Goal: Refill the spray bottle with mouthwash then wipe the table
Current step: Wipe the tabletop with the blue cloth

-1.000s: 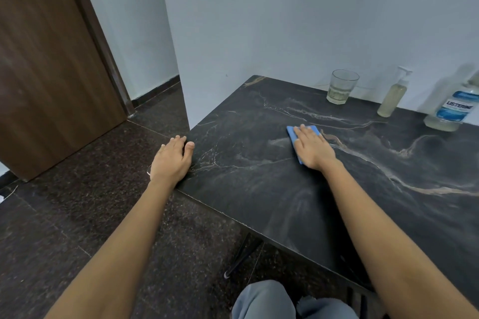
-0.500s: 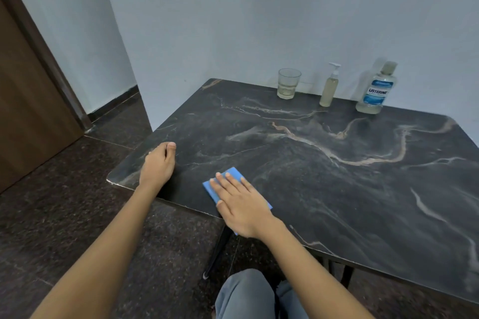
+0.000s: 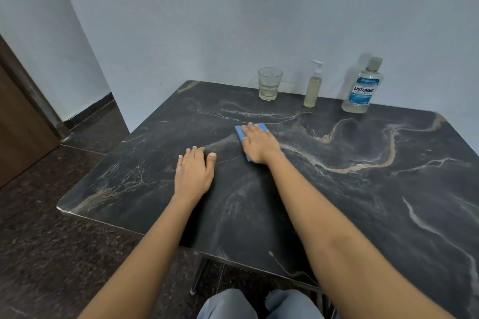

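On veined dark table (image 3: 337, 202) | right hand (image 3: 259, 145) fingers straight on blue rectangular cloth (image 3: 239, 132) | left hand (image 3: 194, 176) fingers flat

Head-worn view, steeply down, close.

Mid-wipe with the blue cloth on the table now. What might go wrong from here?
1. The right hand presses the blue cloth not far from the glass, which is open and holds some liquid; a long forward stroke may spill it.
2. The slim spray bottle and the mouthwash bottle stand by the wall on the table; wiping around them may topple the spray bottle.
3. The left hand rests flat on the top, so that patch may get missed.
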`<move>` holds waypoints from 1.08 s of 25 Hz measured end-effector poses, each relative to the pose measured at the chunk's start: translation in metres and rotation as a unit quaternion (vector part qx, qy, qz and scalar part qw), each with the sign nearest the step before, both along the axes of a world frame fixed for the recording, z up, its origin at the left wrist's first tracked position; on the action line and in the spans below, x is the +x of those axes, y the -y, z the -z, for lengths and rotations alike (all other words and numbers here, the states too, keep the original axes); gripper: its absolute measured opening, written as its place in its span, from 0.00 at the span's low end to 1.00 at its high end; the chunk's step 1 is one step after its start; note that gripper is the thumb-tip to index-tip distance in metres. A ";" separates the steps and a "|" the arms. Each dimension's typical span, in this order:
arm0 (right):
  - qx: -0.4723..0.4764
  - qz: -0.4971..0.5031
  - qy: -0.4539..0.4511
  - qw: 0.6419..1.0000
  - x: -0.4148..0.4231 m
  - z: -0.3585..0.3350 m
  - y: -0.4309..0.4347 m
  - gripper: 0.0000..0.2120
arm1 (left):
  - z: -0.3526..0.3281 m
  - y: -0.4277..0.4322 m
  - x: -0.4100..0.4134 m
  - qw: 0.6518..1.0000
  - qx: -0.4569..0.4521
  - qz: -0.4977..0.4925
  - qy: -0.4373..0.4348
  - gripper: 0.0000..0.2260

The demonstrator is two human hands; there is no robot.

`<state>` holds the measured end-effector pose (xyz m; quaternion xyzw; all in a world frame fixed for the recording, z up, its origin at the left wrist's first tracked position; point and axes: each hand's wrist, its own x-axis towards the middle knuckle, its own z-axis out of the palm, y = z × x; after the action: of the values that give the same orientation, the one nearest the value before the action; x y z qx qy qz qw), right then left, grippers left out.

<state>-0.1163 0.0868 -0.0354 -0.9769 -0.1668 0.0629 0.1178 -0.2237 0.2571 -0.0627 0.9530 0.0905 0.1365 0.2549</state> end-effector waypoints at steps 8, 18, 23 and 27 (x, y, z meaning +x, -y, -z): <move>0.004 0.139 0.001 0.990 -0.014 -0.006 0.132 0.26 | 0.006 0.000 0.001 0.999 0.028 0.001 0.029 0.21; -0.039 0.061 0.018 0.997 -0.189 0.006 0.116 0.25 | -0.016 -0.006 -0.018 0.983 -0.178 0.015 0.051 0.17; -0.051 -0.099 0.019 0.994 -0.218 -0.003 0.046 0.26 | -0.014 -0.060 -0.033 0.985 -0.163 -0.009 0.062 0.18; -0.036 -0.229 0.035 0.972 -0.210 -0.001 -0.036 0.26 | -0.008 -0.115 -0.043 0.980 -0.164 -0.074 0.086 0.17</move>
<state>-0.3266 0.1228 -0.0344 -0.9181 -0.3874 0.0600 0.0591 -0.2669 0.3725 -0.0548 0.8733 0.1601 0.2202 0.4041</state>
